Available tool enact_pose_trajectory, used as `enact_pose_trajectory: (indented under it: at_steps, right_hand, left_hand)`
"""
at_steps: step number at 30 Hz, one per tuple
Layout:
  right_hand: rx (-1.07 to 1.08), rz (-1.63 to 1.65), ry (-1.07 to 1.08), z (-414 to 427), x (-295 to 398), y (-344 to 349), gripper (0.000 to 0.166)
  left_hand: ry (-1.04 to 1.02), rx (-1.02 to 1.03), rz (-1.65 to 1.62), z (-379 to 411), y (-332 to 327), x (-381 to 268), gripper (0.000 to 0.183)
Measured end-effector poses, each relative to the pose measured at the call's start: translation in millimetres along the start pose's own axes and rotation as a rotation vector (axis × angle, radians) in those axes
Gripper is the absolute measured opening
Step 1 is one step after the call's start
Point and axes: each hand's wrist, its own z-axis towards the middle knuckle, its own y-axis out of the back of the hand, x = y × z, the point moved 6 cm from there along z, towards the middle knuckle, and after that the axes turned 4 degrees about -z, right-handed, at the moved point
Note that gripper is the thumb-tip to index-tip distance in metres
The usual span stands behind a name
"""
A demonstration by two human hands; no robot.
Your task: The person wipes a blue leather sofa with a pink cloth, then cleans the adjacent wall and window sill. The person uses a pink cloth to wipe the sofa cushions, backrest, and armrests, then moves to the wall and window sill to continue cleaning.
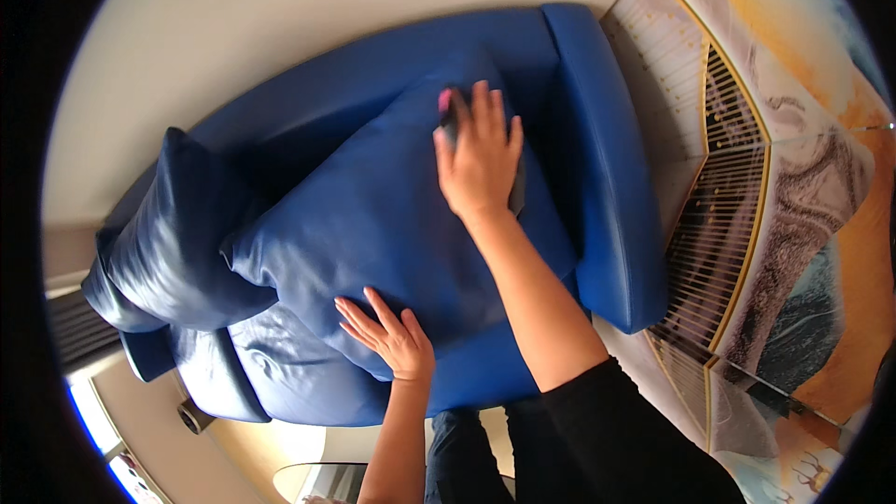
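A large blue leather-like cushion [378,203] lies tilted on the seat of a blue sofa [616,189]. My right hand [483,154] is on the cushion's upper part, its fingers around a small dark object with a pink end [446,101]; motion blur and the hand hide what kind of object it is. Grey material shows beside the wrist. With fingers spread, my left hand [392,339] rests on the cushion's lower edge and grips nothing.
Another blue cushion [189,245] leans at the sofa's left end. A pale wall [280,28] rises behind the backrest. Right of the armrest is a glossy patterned panel with gold lines [805,175]. A round-cornered table [329,479] stands at the bottom, beside my legs.
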Motion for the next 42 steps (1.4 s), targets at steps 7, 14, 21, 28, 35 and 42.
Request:
enact_pose_trajectory:
  at_steps: [7,14,21,28,35,42]
  right_hand:
    - [0.646,0.151,-0.904,-133.3,-185.2,-50.4,0.059]
    - [0.462,0.347,-0.89,-237.8,-238.7,-50.0,0.06]
    - [0.393,0.214,-0.947,-313.5,-220.2,7.4,0.044]
    - [0.088,1.073,-1.85,-441.5,-166.0,31.3,0.049]
    - [0.104,1.319,-1.934,-364.3,-122.8,27.7,0.032]
    - [0.151,1.502,-1.433,-158.7,-57.0,9.6,0.024]
  left_hand:
    - [-0.207,-0.074,0.252,163.0,2.0,-51.3,0.054]
    - [0.002,0.598,0.033,257.9,-40.6,-38.0,0.077]
    - [-0.376,0.513,0.115,187.8,-8.1,-95.2,0.042]
    - [-0.628,0.344,-0.152,128.6,70.0,-161.1,0.029]
    - [-0.845,0.175,-0.273,139.4,140.4,-196.8,0.031]
    - [-0.647,-0.018,-0.107,254.7,107.1,-242.6,0.014]
